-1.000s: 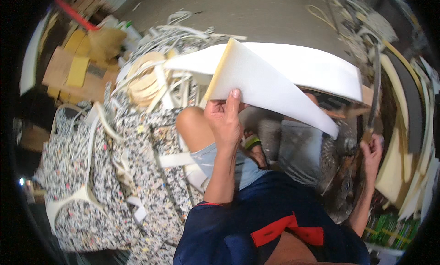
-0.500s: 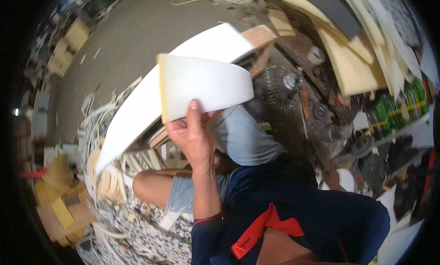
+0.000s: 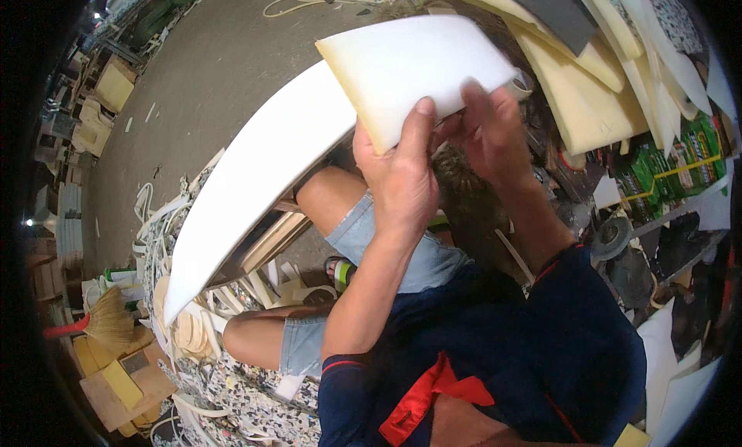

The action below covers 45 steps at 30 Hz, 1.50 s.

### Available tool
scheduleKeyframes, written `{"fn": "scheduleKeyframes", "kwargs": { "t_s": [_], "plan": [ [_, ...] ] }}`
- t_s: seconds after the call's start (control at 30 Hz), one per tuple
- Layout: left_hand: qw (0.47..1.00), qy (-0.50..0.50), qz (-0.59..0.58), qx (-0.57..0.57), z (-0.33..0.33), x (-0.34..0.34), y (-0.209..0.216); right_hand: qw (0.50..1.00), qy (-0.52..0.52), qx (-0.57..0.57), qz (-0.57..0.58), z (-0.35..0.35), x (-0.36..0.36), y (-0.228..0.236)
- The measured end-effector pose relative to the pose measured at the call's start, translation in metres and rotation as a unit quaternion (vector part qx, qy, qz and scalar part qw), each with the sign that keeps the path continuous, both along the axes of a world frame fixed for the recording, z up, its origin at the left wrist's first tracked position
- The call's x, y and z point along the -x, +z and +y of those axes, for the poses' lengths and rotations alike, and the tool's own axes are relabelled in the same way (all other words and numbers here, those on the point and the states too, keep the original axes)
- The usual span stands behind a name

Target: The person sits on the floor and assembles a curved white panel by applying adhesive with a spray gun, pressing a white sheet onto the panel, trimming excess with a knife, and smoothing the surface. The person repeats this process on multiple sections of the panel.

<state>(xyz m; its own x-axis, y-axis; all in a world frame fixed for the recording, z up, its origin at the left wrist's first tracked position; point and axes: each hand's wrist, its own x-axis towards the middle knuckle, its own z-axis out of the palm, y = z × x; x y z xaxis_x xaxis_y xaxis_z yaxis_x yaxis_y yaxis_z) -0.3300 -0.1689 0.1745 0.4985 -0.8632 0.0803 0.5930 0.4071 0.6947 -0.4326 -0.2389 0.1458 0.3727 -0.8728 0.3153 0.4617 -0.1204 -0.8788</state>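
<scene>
A thick, curved piece of white foam [image 3: 410, 68] with a yellowed edge is held up in front of me. My left hand [image 3: 402, 161] grips its lower left corner, thumb on the white face and fingers behind. My right hand [image 3: 495, 138] is at the piece's lower right edge, its fingers smeared by motion and partly hidden, so I cannot tell whether they grip it. Below and to the left of the held piece, a long white board [image 3: 255, 161] with a curved outline lies on a wooden frame [image 3: 270, 242] beside my knees.
Folded yellowish foam sheets [image 3: 580, 99] stand at the far right, with green packages [image 3: 680, 165] beneath them. White strip offcuts [image 3: 154, 215] and speckled foam [image 3: 255, 401] lie at the left. A straw broom [image 3: 112, 319] with a red handle leans at the left edge.
The foam piece has moved up and to the right and turned, with my left hand still on it. My right hand has come up from low at the right to the piece's right end.
</scene>
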Motion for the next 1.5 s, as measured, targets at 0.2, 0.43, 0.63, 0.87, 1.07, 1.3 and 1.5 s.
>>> {"fn": "scheduleKeyframes", "kwargs": {
  "t_s": [0.2,0.43,0.63,0.87,1.07,1.3,1.5],
  "plan": [
    [0.913,0.019,-0.389,-0.119,-0.016,-0.049,-0.012,0.994,-0.031,0.081,0.066,-0.103,0.016,0.022],
    [0.633,0.14,-0.758,-0.073,-0.031,-0.114,-0.041,0.998,-0.049,-0.022,0.029,-0.149,-0.012,-0.037],
    [0.583,0.098,-0.801,-0.096,-0.044,-0.108,-0.057,0.997,-0.05,-0.064,0.003,-0.145,-0.026,-0.05],
    [0.598,0.112,-0.787,-0.099,-0.046,-0.106,-0.063,0.993,-0.083,-0.077,0.028,-0.145,-0.03,-0.058],
    [0.6,0.115,-0.784,-0.108,-0.047,-0.103,-0.062,0.993,-0.099,-0.053,0.028,-0.14,-0.035,-0.051],
    [0.6,0.112,-0.784,-0.11,-0.046,-0.104,-0.065,0.991,-0.124,-0.016,0.057,-0.138,-0.031,-0.044],
    [0.603,0.155,-0.776,-0.102,-0.051,-0.096,-0.065,0.995,-0.079,-0.049,0.039,-0.148,-0.027,-0.063]
  ]
}}
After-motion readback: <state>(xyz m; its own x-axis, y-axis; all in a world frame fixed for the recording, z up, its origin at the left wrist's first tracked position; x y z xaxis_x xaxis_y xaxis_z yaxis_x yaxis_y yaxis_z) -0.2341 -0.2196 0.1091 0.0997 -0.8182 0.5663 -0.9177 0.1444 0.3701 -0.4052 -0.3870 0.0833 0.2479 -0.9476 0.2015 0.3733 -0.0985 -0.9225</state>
